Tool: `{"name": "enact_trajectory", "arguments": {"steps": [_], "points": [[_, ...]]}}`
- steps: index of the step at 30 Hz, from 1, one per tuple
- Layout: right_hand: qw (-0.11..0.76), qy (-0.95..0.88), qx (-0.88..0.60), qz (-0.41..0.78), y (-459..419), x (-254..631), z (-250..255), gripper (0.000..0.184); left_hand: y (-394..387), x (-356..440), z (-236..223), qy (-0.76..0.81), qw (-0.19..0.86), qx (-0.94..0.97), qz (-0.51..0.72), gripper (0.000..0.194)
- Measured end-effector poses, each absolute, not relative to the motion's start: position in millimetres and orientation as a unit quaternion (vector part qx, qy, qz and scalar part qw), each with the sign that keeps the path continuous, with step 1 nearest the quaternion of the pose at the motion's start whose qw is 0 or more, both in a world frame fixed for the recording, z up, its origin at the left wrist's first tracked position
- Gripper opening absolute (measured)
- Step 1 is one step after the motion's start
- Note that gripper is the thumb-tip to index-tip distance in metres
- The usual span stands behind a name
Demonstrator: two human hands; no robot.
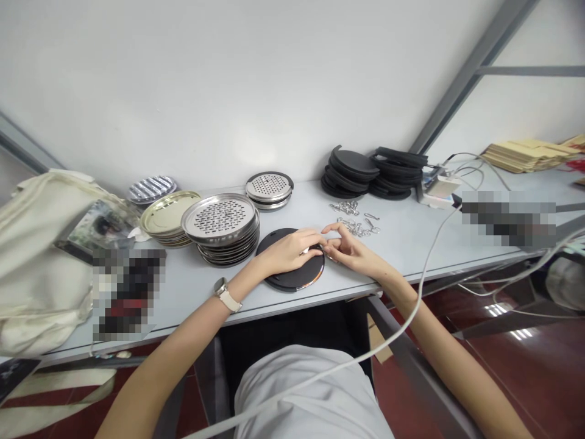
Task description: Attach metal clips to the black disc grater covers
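A flat black round case [287, 275] with a shiny rim lies on the table in front of me. My left hand [297, 250] reaches over it, fingers closed on its right edge. At that same edge my right hand [346, 251] meets the left, thumb and fingers pinched together. A small silvery bit shows by the right fingertips, too small to make out fully. Just behind the right hand lie loose metal clips with rings [356, 227], and more clips [346, 208] lie farther back.
Left of the case stand a stack of round metal grater plates [219, 218] and gold-coloured round lids [167, 213]. More grater plates [269, 185] are behind. Black round cases [351, 167] are piled against the wall. A white cable [423, 280] crosses in front of my right arm.
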State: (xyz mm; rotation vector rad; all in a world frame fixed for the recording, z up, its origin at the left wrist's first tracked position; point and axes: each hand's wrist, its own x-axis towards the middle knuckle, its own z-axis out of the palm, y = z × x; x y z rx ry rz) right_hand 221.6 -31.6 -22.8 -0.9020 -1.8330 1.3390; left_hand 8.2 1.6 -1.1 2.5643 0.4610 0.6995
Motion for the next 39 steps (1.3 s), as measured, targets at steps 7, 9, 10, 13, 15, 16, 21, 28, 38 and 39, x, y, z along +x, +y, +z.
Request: {"name": "enact_trajectory", "arguments": {"steps": [7, 9, 10, 13, 15, 16, 21, 28, 38, 39], "points": [[0.349, -0.696, -0.36, 0.513, -33.6, 219.3, -22.5, 0.043, 2.0, 8.1, 0.7, 0.169, 0.192, 0.935, 0.246, 0.018], [0.354, -0.693, -0.363, 0.513, -34.5, 218.4, -22.7, 0.041, 1.9, 7.9, 1.5, 0.17, 0.182, 0.937, 0.244, 0.019], [0.356, -0.692, -0.362, 0.514, -34.7, 218.1, -22.8, 0.041, 1.9, 7.8, 1.7, 0.172, 0.178, 0.938, 0.243, 0.02], [0.362, -0.686, -0.358, 0.52, -35.0, 217.7, -22.3, 0.039, 1.7, 7.6, 2.3, 0.178, 0.169, 0.939, 0.24, 0.021], [0.363, -0.683, -0.359, 0.522, -35.3, 217.7, -21.5, 0.039, 1.5, 7.4, 2.9, 0.183, 0.165, 0.939, 0.24, 0.021], [0.363, -0.682, -0.361, 0.522, -35.5, 217.8, -21.3, 0.039, 1.2, 7.2, 3.4, 0.185, 0.163, 0.939, 0.24, 0.021], [0.362, -0.683, -0.365, 0.519, -36.2, 218.4, -23.0, 0.038, -0.8, 6.5, 6.2, 0.189, 0.163, 0.937, 0.245, 0.023], [0.364, -0.693, -0.367, 0.503, -36.6, 215.5, -24.3, 0.037, -0.9, 6.9, 5.5, 0.198, 0.159, 0.935, 0.248, 0.022], [0.362, -0.705, -0.37, 0.485, -35.8, 215.7, -27.2, 0.034, -2.6, 7.1, 5.2, 0.2, 0.141, 0.942, 0.232, 0.02], [0.361, -0.706, -0.369, 0.485, -35.8, 215.7, -27.1, 0.034, -3.0, 7.0, 5.2, 0.203, 0.138, 0.942, 0.229, 0.02]]}}
